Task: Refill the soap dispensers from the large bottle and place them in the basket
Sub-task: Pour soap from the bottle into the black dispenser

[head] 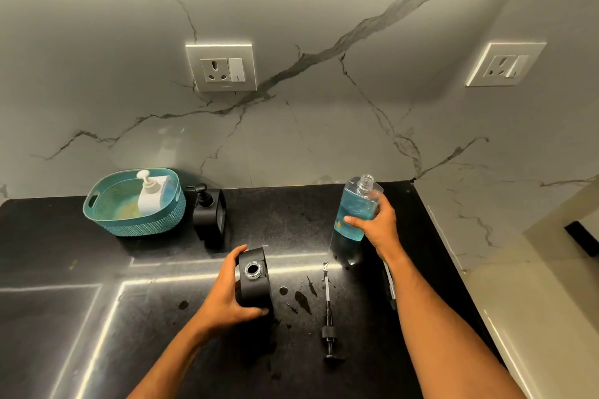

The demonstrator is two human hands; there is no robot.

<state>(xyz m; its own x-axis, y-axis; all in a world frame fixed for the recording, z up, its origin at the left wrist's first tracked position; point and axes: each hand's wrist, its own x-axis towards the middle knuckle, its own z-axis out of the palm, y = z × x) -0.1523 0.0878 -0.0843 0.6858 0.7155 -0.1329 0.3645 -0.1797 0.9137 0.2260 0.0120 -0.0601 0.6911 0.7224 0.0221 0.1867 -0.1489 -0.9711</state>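
Black dispenser [254,282], pump [329,317] removed, steadied on surface [418,214] by left hand [227,295]. Uncapped large bottle [356,207] gripped by right hand [377,223]. Refill step judged in hand; next: neck aligned over opening. Basket [107,220] rear left.

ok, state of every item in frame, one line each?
Clear large bottle of blue soap: uncapped, right hand grip.
Open black dispenser: pump off, left hand grip.
Black pump: lying on counter.
Second black dispenser: pump on, upright.
White dispenser: in teal basket.
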